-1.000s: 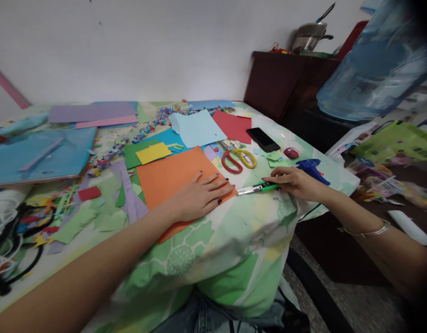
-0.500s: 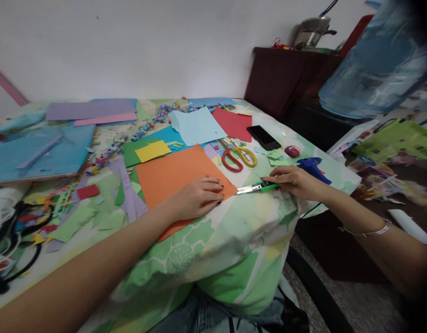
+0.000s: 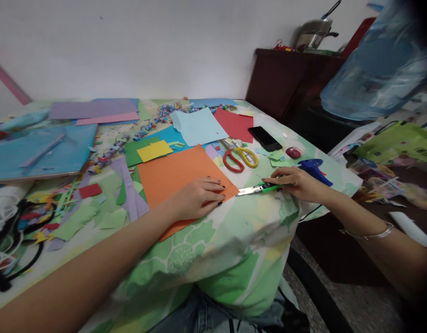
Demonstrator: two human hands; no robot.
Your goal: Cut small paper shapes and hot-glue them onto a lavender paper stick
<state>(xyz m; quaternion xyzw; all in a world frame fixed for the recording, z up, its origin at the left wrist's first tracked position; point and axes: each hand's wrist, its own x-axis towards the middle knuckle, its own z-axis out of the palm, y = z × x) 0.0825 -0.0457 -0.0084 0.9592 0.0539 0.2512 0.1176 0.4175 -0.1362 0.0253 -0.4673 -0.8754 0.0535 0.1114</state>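
Note:
My left hand lies flat on a sheet of orange paper, its fingers stretched toward the right corner. A green utility knife is gripped in my right hand, with the metal blade out and pointing left. The blade's tip meets the orange paper's right corner; whether it is under or on the sheet is hard to tell. Behind the knife lie scissors with one red and one yellow handle. A yellow paper piece and green paper adjoin the orange sheet's far edge.
A black phone, a red round object and a blue glue gun lie on the right. Farther back are light-blue paper and red paper. Paper scraps and cables cover the left side. A water bottle stands right.
The view has shifted slightly. Both hands keep nearly the same places, with the knife blade still at the orange paper's corner.

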